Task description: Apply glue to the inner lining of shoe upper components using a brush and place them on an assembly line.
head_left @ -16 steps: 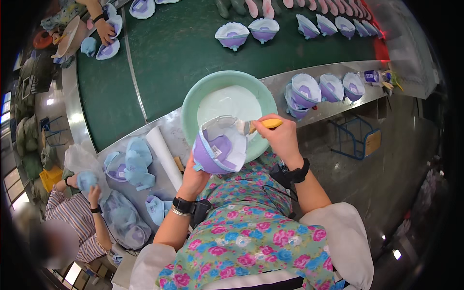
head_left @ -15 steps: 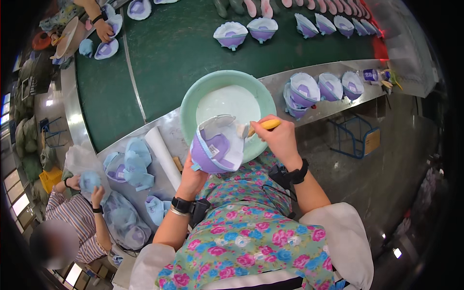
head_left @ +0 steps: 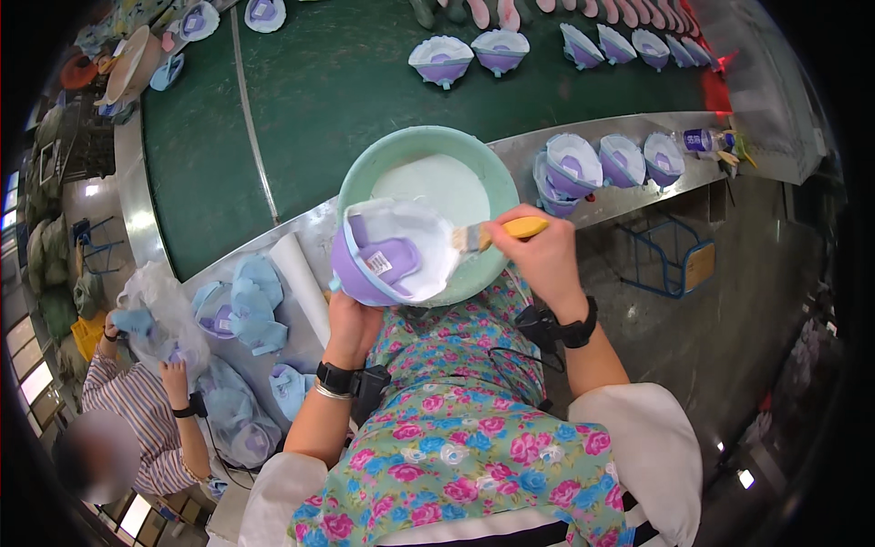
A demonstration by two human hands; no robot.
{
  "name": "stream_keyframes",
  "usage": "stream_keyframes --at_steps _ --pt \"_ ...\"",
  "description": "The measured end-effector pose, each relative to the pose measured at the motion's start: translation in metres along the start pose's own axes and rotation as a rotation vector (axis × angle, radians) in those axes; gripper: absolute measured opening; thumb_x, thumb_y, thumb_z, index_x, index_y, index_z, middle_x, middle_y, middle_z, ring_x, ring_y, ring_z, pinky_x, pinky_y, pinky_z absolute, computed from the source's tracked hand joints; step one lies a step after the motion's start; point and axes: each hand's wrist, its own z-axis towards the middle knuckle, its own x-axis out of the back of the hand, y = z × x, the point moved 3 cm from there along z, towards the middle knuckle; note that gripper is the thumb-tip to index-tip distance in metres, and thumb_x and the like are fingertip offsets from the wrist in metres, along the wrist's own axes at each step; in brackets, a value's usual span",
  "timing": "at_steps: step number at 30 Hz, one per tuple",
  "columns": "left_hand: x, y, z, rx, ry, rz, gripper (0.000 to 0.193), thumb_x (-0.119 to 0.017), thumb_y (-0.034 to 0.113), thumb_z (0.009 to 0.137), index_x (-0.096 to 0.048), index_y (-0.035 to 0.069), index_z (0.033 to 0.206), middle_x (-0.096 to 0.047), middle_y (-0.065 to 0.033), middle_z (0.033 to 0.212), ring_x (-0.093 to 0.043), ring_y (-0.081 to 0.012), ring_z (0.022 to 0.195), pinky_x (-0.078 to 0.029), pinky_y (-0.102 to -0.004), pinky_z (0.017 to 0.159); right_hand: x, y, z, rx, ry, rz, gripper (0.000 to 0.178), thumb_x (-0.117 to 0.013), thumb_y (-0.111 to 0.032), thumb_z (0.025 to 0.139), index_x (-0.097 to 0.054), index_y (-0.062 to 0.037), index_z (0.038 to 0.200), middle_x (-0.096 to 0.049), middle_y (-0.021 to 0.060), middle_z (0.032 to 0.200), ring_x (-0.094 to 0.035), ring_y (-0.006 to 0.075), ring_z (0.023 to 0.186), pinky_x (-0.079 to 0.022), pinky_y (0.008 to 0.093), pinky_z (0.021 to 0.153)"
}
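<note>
Since the earlier frame, the purple upper [head_left: 390, 260] has shifted to the left and turned, so that its white lining faces up more fully; the right hand [head_left: 540, 257] and its brush [head_left: 472, 239] have moved slightly to the right, and another person's hand at the far upper left has left the view.

The left hand [head_left: 354, 324] grasps the upper from beneath, its fingers mostly hidden under it. The right hand clasps the brush by its yellow handle, the bristles pointing left and appearing to meet the lining's right edge.

Just beyond both grips, partly covered by the upper, stands a pale green basin [head_left: 499, 182] holding white liquid [head_left: 437, 185]. Left of the left hand lie a white roll [head_left: 298, 278] and, past it, light blue fabric pieces [head_left: 258, 305]. Farther left, a co-worker in a striped top [head_left: 146, 419] handles more pieces beside a clear plastic bag [head_left: 232, 406].

Beyond the right hand and to its right, several similar uppers [head_left: 622, 162] stand on a metal ledge [head_left: 519, 150], near a bottle [head_left: 700, 140]. Farther off, over the green surface [head_left: 319, 109], stand more uppers [head_left: 441, 64] and pink foot-shaped forms [head_left: 478, 13].
</note>
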Motion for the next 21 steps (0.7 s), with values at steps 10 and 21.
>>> stream_keyframes --at_steps 10,21 --pt "-0.044 -0.020 -0.018 0.513 -0.122 -0.177 0.041 -0.049 0.028 0.091 -0.052 0.001 0.121 -0.067 -0.0159 0.101 -0.065 -0.0285 0.094 -0.052 -0.0443 0.088 -0.015 -0.075 -0.005 0.454 -0.537 0.262 0.015 -0.074 -0.004 0.074 -0.071 -0.0025 0.088 -0.069 0.0083 0.085 -0.064 0.0124 0.077 -0.049 0.0249 0.066" --pt "-0.048 0.012 0.035 0.418 -0.005 -0.032 0.024 -0.047 0.019 0.095 -0.058 0.006 0.112 -0.064 -0.0059 0.095 -0.061 -0.0142 0.069 -0.045 -0.0238 0.048 0.062 0.010 0.004 -0.211 -0.045 0.184 0.015 -0.068 -0.011 0.083 -0.062 -0.0003 0.074 -0.062 0.0032 0.062 -0.056 0.0062 0.052 -0.043 0.0204 0.046"
